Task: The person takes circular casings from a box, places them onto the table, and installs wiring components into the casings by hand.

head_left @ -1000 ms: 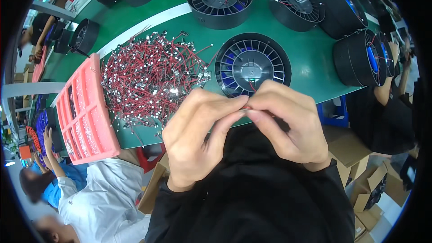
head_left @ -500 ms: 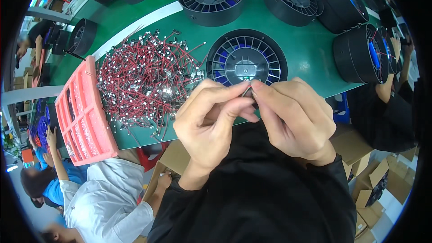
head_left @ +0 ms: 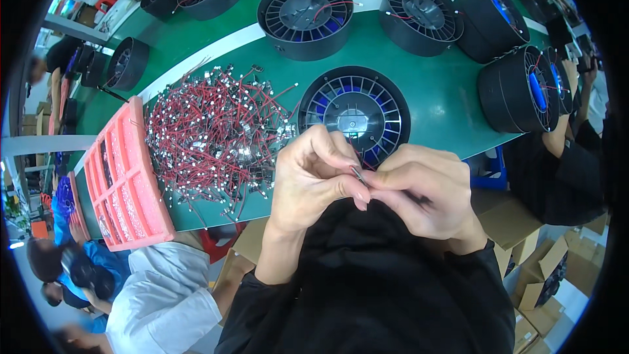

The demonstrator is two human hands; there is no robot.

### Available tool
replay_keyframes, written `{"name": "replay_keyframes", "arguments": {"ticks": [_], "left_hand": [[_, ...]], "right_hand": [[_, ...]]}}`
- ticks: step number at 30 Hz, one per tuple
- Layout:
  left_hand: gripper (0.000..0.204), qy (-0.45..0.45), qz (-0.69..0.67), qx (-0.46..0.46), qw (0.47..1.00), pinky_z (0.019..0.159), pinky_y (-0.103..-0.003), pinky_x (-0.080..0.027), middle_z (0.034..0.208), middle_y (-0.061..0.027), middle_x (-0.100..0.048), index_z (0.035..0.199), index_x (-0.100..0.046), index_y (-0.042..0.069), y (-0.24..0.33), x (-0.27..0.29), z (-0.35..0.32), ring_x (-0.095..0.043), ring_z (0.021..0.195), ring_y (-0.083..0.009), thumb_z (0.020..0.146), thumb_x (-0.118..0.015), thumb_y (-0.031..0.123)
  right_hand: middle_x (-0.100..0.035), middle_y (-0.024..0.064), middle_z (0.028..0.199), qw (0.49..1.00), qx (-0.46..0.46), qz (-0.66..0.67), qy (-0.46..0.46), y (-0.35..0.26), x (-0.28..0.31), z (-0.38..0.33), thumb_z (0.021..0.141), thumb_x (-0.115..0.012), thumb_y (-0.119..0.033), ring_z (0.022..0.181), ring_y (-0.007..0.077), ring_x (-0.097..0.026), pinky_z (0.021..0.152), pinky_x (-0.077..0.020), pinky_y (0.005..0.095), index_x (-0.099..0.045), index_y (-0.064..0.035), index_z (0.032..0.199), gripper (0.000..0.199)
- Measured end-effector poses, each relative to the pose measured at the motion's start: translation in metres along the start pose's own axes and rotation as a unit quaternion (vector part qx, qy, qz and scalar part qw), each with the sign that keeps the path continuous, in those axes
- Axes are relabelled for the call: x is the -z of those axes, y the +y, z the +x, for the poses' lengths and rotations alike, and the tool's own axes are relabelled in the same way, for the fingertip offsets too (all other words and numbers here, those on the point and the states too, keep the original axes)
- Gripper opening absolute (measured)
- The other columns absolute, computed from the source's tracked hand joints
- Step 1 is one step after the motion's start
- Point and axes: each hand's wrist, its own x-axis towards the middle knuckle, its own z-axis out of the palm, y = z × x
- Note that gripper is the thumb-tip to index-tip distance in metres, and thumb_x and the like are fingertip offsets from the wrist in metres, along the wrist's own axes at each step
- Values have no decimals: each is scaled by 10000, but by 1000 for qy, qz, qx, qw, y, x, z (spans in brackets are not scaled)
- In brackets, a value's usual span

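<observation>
My left hand (head_left: 313, 180) and my right hand (head_left: 422, 187) meet close to my chest, fingertips pinched together on a small metal connector on a thin wire (head_left: 358, 175). Just beyond the fingers a round black fan with blue blades (head_left: 354, 115) lies flat on the green table (head_left: 445, 101). To its left sprawls a heap of red wires with small connectors (head_left: 213, 134). The wire's far end is hidden behind my fingers.
A pink compartment tray (head_left: 124, 177) sits at the table's left edge. Several more black fans (head_left: 304, 16) (head_left: 419, 13) (head_left: 524, 88) stand along the back and right. Other people sit at lower left (head_left: 157, 301) and at right (head_left: 563, 164). Cardboard boxes (head_left: 524, 255) lie below.
Both hands have stayed pinched together and shifted slightly toward me and to the right; the fingers have re-gripped the small connector. The view has tilted a little.
</observation>
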Motion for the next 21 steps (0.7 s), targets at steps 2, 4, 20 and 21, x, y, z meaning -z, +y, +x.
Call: {"name": "replay_keyframes", "arguments": {"ticks": [2,4,20,21], "left_hand": [[245,-22,18,-11,1000,589,-313,-618,842,-162,-646,1004,-577,-68,-2,4,0,-712,711,-230,827,-733,-134],[224,-25,50,-9,998,590,-314,-620,852,-161,-645,1013,-587,-72,3,7,-1,-713,718,-230,842,-722,-126],[187,5,128,-24,991,462,-336,-626,901,-179,-591,989,-629,-124,-1,-2,-9,-701,669,-245,932,-691,44],[176,5,130,-25,991,460,-334,-625,899,-176,-590,978,-631,-121,0,-3,-10,-699,674,-242,933,-688,39]], "right_hand": [[-696,112,778,999,-32,3,5,-2,5,2,727,-764,107,575,159,-614,502,-440,255,-732,26,883,179],[-704,105,793,995,-97,15,12,-4,10,2,753,-755,100,560,120,-582,486,-394,236,-738,11,869,147],[-685,124,848,998,-54,-3,-23,-4,8,-4,733,-781,76,674,236,-678,562,-527,297,-710,16,929,218],[-685,124,848,998,-55,-3,-24,-3,8,-5,733,-781,76,674,236,-678,562,-527,297,-710,16,929,218]]}}
